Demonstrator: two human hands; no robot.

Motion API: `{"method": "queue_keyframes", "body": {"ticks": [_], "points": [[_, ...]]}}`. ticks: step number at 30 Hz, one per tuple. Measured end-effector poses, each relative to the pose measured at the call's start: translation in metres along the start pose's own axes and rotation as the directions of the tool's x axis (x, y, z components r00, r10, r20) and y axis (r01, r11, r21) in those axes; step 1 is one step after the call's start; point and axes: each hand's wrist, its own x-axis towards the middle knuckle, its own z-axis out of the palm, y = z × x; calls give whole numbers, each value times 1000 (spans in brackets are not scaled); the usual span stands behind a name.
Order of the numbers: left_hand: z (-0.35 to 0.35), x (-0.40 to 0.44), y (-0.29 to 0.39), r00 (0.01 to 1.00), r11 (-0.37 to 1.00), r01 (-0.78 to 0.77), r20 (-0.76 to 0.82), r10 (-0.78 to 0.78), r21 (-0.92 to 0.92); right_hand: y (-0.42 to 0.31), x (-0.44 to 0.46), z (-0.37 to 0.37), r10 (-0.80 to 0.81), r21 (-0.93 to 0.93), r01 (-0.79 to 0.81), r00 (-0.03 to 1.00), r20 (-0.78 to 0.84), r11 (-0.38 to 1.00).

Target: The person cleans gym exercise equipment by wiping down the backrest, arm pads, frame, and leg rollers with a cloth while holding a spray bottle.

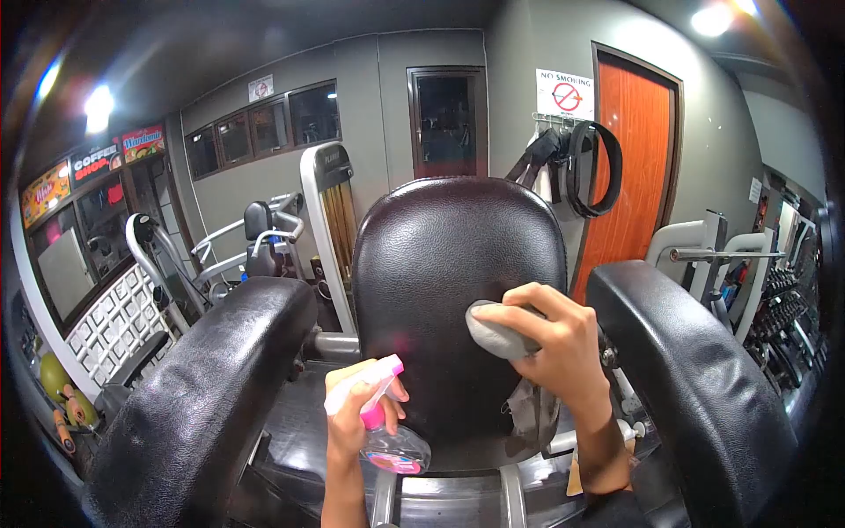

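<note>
A black padded backrest [449, 255] stands upright in the centre. My left hand [352, 407], low and left of centre, is wrapped round the neck of a clear spray bottle [398, 449] with a pink and white nozzle. The nozzle is in front of the backrest's lower left part. My right hand [559, 339] grips a bunched grey cloth [500, 333] at the right side of the backrest. Part of a grey cloth hangs below that hand.
Black padded arms flank the backrest, at left [211, 378] and right [695, 370]. Gym machines [321, 211] stand behind at left. A belt [596, 172] hangs beside an orange door [635, 158]. Dumbbells [775, 299] are racked at far right.
</note>
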Motion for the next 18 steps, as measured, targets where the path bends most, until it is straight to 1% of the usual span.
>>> {"method": "queue_keyframes", "body": {"ticks": [1, 3, 4, 5, 7, 9, 10, 13, 15, 16, 18], "points": [[1, 0, 0, 1000, 1000, -2, -6, 2, -6, 4, 1, -3, 1, 0, -1, 1000, -1, 1000], [2, 2, 3, 1000, 1000, 0, -7, 0, -5, 13, 9, -7, 74, -19, -77, 990, -116, 997], [3, 4, 5, 1000, 1000, 3, -1, -3, -4, 19, 16, -7, 95, 15, -94, 972, -217, 995], [4, 7, 7, 1000, 1000, 7, 5, -7, -2, 24, 20, -11, 125, 37, -119, 955, -269, 992], [17, 14, 20, 1000, 1000, 1, 5, -1, -3, 30, 22, -6, 184, 127, -149, 921, -344, 981], [36, 23, 34, 998, 999, -40, -46, 41, 9, 26, 11, -1, 214, 127, -179, 902, -375, 976], [38, 30, 35, 998, 998, -64, 7, 64, 0, 23, 4, 1, 237, 126, -203, 884, -404, 971], [51, 51, 40, 992, 995, -89, 87, 93, -52, 16, -29, 4, 283, 136, -248, 868, -408, 959], [59, 58, 43, 993, 995, -77, 90, 83, -62, 7, -54, 5, 273, 124, -245, 898, -345, 962], [62, 61, 42, 995, 996, -60, 80, 65, -67, 4, -63, 5, 232, 127, -203, 923, -306, 971], [65, 64, 39, 997, 998, -13, 79, 17, -54, 3, -71, 5, 149, 41, -144, 966, -213, 989]]}}
